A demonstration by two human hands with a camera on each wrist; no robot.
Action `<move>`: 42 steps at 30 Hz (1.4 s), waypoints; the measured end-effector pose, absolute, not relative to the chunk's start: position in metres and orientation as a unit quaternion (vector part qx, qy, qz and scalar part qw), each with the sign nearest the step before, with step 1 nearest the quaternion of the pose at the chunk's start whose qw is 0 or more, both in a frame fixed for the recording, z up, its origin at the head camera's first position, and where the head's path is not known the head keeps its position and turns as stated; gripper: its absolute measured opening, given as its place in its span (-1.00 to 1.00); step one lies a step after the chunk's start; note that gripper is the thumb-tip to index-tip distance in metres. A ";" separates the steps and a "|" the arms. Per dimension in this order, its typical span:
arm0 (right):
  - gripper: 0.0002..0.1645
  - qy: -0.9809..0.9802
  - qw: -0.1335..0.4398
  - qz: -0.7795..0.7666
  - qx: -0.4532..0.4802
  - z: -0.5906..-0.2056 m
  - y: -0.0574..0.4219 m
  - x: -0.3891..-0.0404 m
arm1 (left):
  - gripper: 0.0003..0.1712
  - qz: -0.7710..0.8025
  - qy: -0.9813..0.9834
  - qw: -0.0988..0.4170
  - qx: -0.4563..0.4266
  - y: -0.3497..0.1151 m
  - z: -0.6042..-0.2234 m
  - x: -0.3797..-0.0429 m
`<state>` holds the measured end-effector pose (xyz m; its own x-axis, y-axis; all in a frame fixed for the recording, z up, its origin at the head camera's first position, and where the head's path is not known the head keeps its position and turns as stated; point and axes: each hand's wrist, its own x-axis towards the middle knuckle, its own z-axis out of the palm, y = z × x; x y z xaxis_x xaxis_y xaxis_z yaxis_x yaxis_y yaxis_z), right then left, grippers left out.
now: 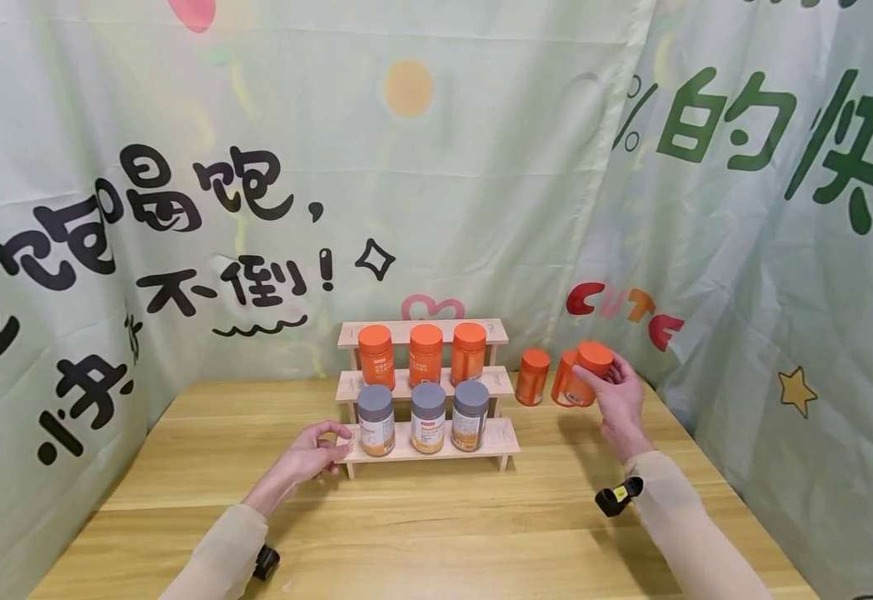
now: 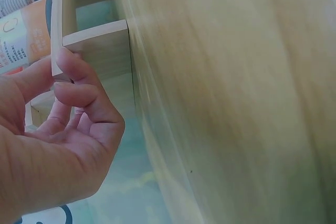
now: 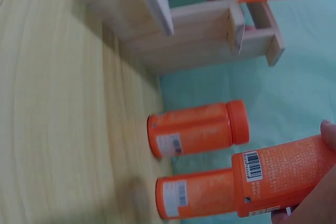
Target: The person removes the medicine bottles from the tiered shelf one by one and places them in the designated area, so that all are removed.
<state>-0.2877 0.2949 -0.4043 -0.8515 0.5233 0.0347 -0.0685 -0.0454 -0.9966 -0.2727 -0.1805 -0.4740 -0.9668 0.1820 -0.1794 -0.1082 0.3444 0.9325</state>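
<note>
A three-step wooden rack (image 1: 511, 429) bears three grey-lidded bottles (image 1: 427, 418) on its lowest step and three orange bottles (image 1: 425, 354) on the middle one. My left hand (image 1: 309, 454) pinches the left end of the lowest step (image 2: 58, 35) between thumb and fingers. Right of the rack, my right hand (image 1: 622, 400) grips an orange bottle (image 3: 283, 177), held off the table and slightly tilted. Two more orange bottles stand on the table: one close to the rack (image 1: 532, 379), the other (image 3: 197, 193) partly hidden behind the held bottle.
The wooden table (image 1: 406, 533) reaches back to a pale green printed cloth (image 1: 481, 208) that hangs behind and along both sides. Black wrist cameras (image 1: 620, 497) sit on both forearms. The rack's top step (image 1: 406, 332) runs behind the orange lids.
</note>
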 end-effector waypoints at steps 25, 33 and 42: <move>-0.06 -0.703 0.202 0.647 -0.214 -0.434 0.336 -0.305 | -0.72 0.574 0.810 0.119 0.016 -0.179 -0.474 -0.271; -0.05 -0.731 0.192 0.618 -0.216 -0.444 0.352 -0.316 | -0.73 0.575 0.810 0.120 0.013 -0.179 -0.476 -0.275; -0.12 -0.755 0.189 0.597 -0.194 -0.449 0.365 -0.331 | -0.72 0.574 0.810 0.123 0.015 -0.180 -0.475 -0.274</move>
